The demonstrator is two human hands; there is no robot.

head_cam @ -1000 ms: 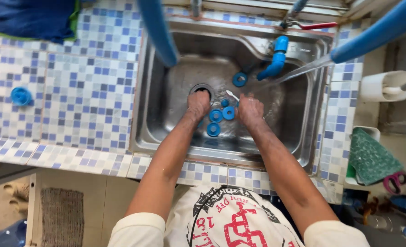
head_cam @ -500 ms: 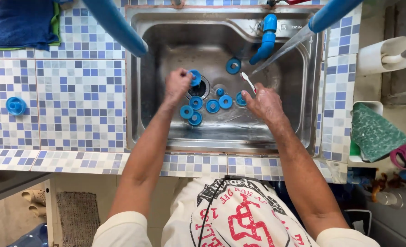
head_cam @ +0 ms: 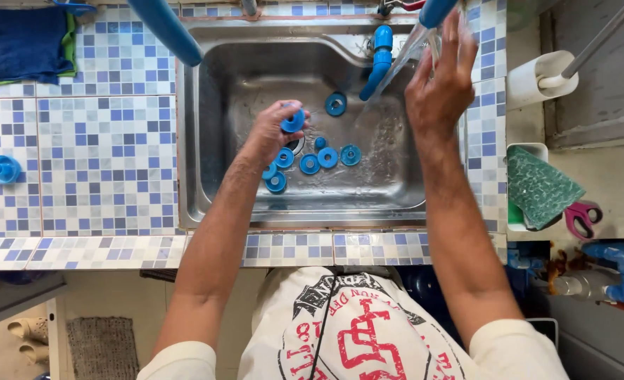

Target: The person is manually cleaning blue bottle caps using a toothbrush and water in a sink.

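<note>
Over the steel sink (head_cam: 206,141), the left hand (head_cam: 273,130) has its fingers curled closed around a small blue plastic cap (head_cam: 293,121), held just above the drain. Just nearer than that hand, more loose blue caps (head_cam: 310,159) lie on the sink floor in a loose cluster beside the drain, and one single blue ring (head_cam: 336,104) sits farther back, apart from the cluster. The right hand (head_cam: 442,88) is raised at the sink's far right corner, fingers spread and holding nothing that can be made out, in the stream of water running from a blue tap (head_cam: 380,60). Whether it touches the tap's hose is hard to tell. Left of the sink, a lone blue cap (head_cam: 3,169) rests on the tiled counter (head_cam: 94,155), and a blue cloth (head_cam: 20,42) lies at the counter's far corner, partly cut off.
</note>
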